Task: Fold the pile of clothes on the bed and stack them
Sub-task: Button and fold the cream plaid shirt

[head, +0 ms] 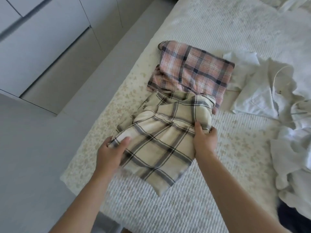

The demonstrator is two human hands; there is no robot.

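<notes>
Hands pinch cream plaid shirt (159,142) on bed (210,31), left hand (111,153) and right hand (204,140) at opposite edges; keep both edges level, land it squarely on pink plaid shirt (190,71).

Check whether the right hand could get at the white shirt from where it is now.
Probably yes. The white shirt lies open on the bed beyond the right hand, nothing covering it, but that hand grips the cream plaid shirt and must let go.
</notes>
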